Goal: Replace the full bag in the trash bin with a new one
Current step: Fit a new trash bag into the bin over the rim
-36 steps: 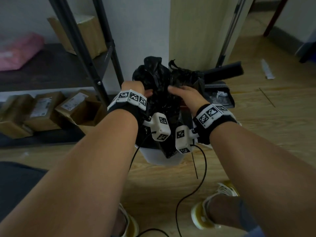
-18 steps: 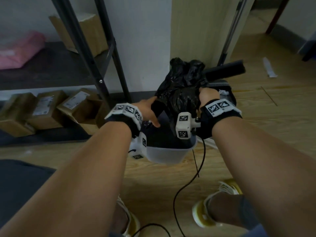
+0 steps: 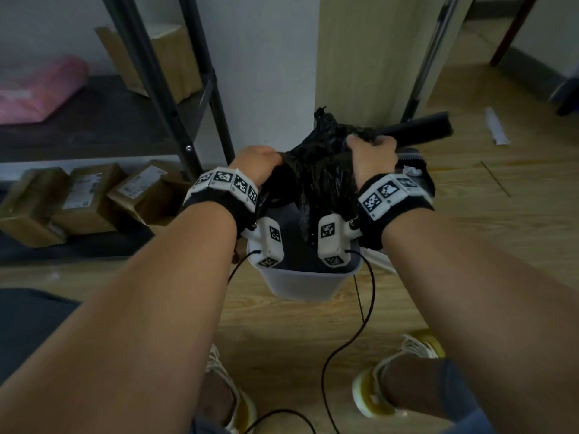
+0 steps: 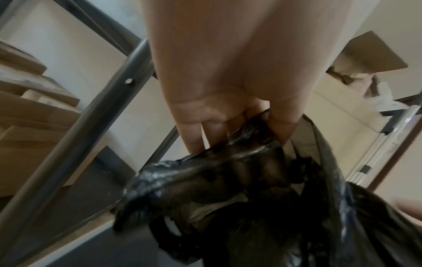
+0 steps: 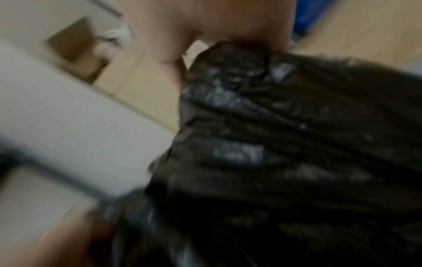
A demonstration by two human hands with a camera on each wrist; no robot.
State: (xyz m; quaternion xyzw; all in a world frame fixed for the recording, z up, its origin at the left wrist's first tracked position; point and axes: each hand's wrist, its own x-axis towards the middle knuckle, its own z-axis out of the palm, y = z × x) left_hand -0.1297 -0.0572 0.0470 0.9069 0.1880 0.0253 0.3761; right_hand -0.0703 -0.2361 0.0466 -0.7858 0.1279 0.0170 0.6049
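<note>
The wood-grain floor [image 3: 470,233] carries the white trash bin [image 3: 300,283], taken here as the reference point. A white wall and a pale wood panel [image 3: 360,57] stand behind the bin. A dark metal shelving rack [image 3: 175,98] stands left of and behind the bin; it bears a pink bundle [image 3: 37,89] and a cardboard box. Labelled cardboard cartons [image 3: 81,195] lie on the floor left of the bin; their label print is too small to read. A dark-handled dustpan [image 3: 416,130] lies behind and right of the bin.

The black trash bag [image 3: 316,173] hangs above the bin mouth, its lower part still within the rim. Against half a second earlier, the left hand [image 3: 255,164], then loose beside the bag, now grips the bag's left edge, fingers [image 4: 194,133] curled into the plastic. The right hand [image 3: 372,155] remains clamped on the gathered neck. The wrist view of that side is blurred. Wristbands carry square black-and-white coded markers [image 3: 224,176], no legible text.
</note>
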